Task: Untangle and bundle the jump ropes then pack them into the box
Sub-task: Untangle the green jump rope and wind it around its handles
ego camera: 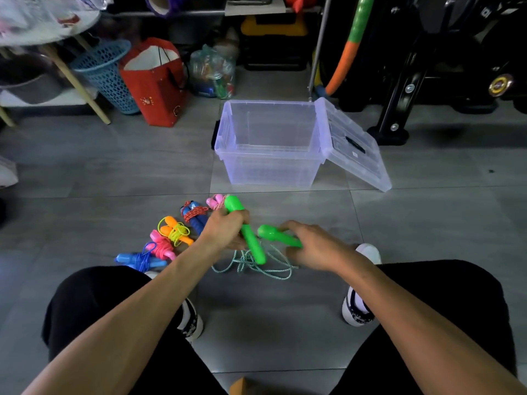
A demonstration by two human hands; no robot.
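My left hand (225, 230) grips one green jump-rope handle (249, 238), held almost upright. In my right hand (309, 246) lies the second green handle (272, 233), pointing left. Their pale green cord (256, 265) lies in a loose tangle on the floor below both hands. Left of my hands a row of bundled ropes rests on the tiles: blue (139, 259), pink (162, 245), orange with yellow cord (174, 230), dark blue with red cord (194, 215), and pink-white (216, 201). The clear plastic box (268, 163) stands open ahead, with nothing inside.
The box's lid (356, 146) leans against its right side. A red bag (156, 81), a blue basket (105, 72) and a table leg (77, 81) stand at the back left. Black exercise equipment (413, 81) fills the back right. My knees and shoes flank the cord.
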